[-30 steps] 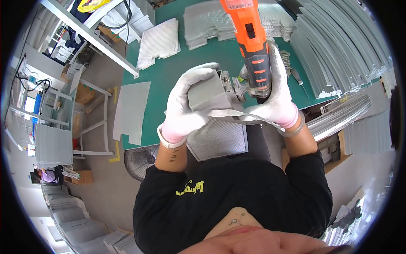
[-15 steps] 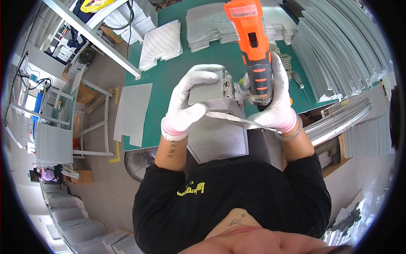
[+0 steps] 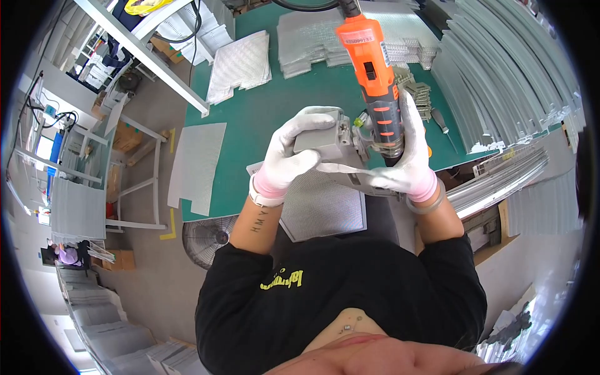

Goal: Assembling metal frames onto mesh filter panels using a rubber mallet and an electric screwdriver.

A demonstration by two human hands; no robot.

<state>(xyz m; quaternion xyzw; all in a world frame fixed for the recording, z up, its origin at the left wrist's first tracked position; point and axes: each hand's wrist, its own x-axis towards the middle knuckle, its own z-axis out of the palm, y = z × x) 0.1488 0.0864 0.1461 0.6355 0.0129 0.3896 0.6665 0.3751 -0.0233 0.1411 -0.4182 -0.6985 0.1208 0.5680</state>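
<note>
My left hand [image 3: 289, 153], in a white glove with pink cuff, is wrapped round a grey box-shaped metal housing [image 3: 322, 142]. My right hand [image 3: 409, 153], gloved alike, grips the lower end of an orange and black corded power tool [image 3: 367, 65], standing nearly upright. The tool's lower end meets the grey housing through a round metal joint, so the two look like one unit. A pale flat strip [image 3: 342, 168] runs between my hands. Below them a framed grey mesh panel [image 3: 325, 209] lies close to my body. My right fingertips are partly hidden behind the tool.
Stacked mesh sheets [image 3: 312, 40] lie across the back of the green table [image 3: 250, 134], with another pile [image 3: 240, 65] at left. One notched sheet [image 3: 199, 159] overlaps the left edge. At right are small metal pieces [image 3: 420, 99], a screwdriver [image 3: 440, 120] and upright grey strips [image 3: 500, 75].
Both hands and the housing have shifted slightly right. The power tool has come nearer to me, and its cord end now shows at the top.
</note>
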